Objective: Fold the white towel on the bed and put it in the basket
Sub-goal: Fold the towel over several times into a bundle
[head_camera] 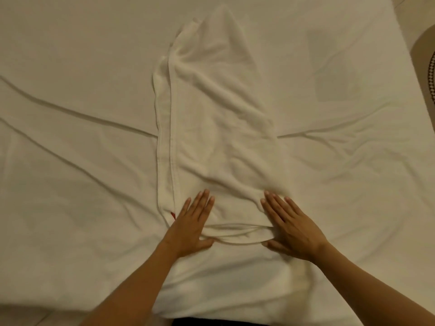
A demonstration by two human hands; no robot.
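You are not looking at any readable text, label, brand or number here. A small red tag [173,215] is peeking out at the near left edge of the white towel [219,128], but nothing on it can be read.

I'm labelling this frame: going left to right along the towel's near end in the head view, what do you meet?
Bed sheet → red tag → left hand → white towel → right hand → bed sheet again.

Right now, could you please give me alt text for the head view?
Both hands, left and right, press flat on the near end of a long folded white towel lying on a wrinkled white bed.
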